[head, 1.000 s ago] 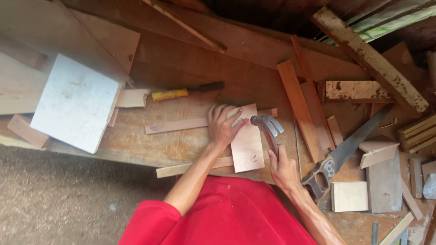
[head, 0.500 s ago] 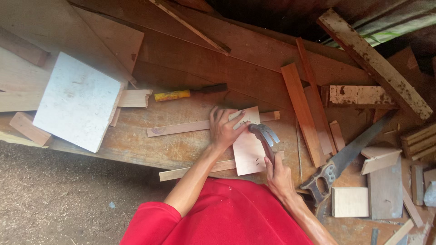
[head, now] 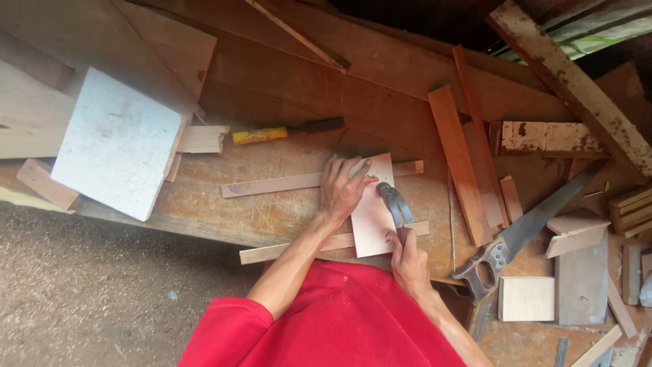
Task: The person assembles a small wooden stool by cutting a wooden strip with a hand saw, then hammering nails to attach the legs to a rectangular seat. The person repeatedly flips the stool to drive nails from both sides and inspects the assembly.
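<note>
gripping one hammer (head: 394, 204), right hand (head: 409, 261); left hand (head: 345, 188) pressing one board (head: 372, 217) across two strips (head: 272, 184).

Small board (head: 372, 214) under left hand (head: 343, 190): pale planed wood, smooth, matt. Hammer (head: 394, 204) in right hand (head: 409, 261): dull grey metal head, slight sheen. Workbench (head: 272, 204): worn brown wood, scuffed, stained. Two thin strips (head: 272, 184) beneath board: light raw wood. Handsaw (head: 523, 234) at right: dark matt metal blade, wooden handle. White slab (head: 115, 143) at left: chalky, rough, speckled. Plank (head: 570, 81) far right: flaking, weathered wood. Sleeve (head: 326, 326) near: red cloth, matt.
</note>
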